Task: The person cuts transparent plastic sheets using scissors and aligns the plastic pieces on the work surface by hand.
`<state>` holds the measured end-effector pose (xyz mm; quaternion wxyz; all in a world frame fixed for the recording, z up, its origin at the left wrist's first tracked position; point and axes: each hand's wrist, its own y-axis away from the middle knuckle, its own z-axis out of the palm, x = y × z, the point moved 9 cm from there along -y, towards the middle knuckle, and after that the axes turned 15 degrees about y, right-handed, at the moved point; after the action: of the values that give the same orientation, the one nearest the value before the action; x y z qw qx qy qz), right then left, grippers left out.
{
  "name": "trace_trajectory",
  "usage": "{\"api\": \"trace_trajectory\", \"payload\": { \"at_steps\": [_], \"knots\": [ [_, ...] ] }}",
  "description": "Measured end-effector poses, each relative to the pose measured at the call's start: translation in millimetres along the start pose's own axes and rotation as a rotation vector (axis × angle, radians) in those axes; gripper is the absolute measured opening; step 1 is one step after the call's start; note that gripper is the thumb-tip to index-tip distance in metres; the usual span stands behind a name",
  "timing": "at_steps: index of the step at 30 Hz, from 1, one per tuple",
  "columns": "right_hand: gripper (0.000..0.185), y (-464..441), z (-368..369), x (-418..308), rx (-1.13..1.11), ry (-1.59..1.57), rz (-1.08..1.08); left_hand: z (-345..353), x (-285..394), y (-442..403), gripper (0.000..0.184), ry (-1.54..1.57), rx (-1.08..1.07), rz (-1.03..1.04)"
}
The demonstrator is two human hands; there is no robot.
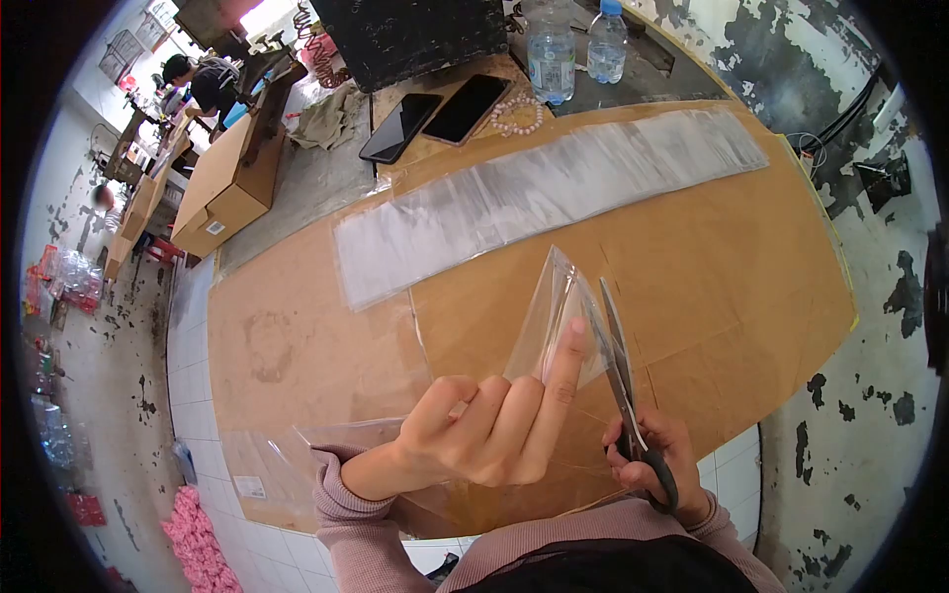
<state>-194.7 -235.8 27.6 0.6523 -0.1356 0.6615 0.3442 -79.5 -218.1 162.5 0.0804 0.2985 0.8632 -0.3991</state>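
My left hand (504, 420) is closed on a folded piece of clear plastic film (539, 331), with the index finger stretched up along it. At its right, my right hand (657, 457) is wrapped round the black handles of a pair of scissors (620, 381). The scissor blades point up, beside the right edge of the film. Beyond both hands, a long stack of clear plastic sheets (544, 193) lies across the brown cardboard-covered table (732, 296). Another clear sheet (287, 455) lies under my left forearm.
Two phones (400, 128), a beaded bracelet (516, 116) and two water bottles (551, 59) are at the back. A cardboard box (222, 188) stands at the back left. A person (210, 87) sits farther off. A pink knitted item (198, 542) is at the lower left.
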Motion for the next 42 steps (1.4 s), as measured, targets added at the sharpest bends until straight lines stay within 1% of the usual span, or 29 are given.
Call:
{"api": "trace_trajectory", "payload": {
  "at_steps": [4,6,7,19,26,29,35,38,42],
  "knots": [
    [0.038,-0.3,-0.3,-0.7,-0.001,0.006,-0.019,-0.5,0.2,-0.1,0.073,-0.018,0.013,0.013],
    [0.037,-0.5,-0.2,-1.7,-0.001,0.005,-0.025,-1.2,-1.1,0.1,0.054,-0.011,0.023,-0.009],
    [0.037,-0.7,0.0,-3.1,-0.002,0.003,-0.025,-1.5,-1.8,0.2,0.047,-0.008,0.028,-0.019],
    [0.037,-0.8,0.9,-5.0,0.007,0.017,-0.046,-2.0,-2.3,1.2,0.046,-0.017,0.044,-0.030],
    [0.038,-0.3,1.0,-3.8,-0.023,0.026,-0.037,-1.0,-1.5,1.1,0.049,-0.009,0.011,-0.030],
    [0.037,-1.5,1.6,-6.6,-0.010,-0.001,-0.064,-1.2,-1.7,1.0,0.049,-0.003,0.013,-0.033],
    [0.036,-1.9,0.1,-7.4,0.009,0.043,-0.086,-0.7,-1.9,0.2,0.048,-0.001,0.011,-0.026],
    [0.034,-1.5,0.1,-3.7,-0.014,0.016,-0.043,-0.6,-1.8,-0.3,0.048,-0.001,0.008,-0.026],
    [0.033,-2.2,-0.8,-4.8,0.009,0.047,-0.071,0.2,-1.8,0.0,0.048,0.001,0.001,-0.024]
  ]
}}
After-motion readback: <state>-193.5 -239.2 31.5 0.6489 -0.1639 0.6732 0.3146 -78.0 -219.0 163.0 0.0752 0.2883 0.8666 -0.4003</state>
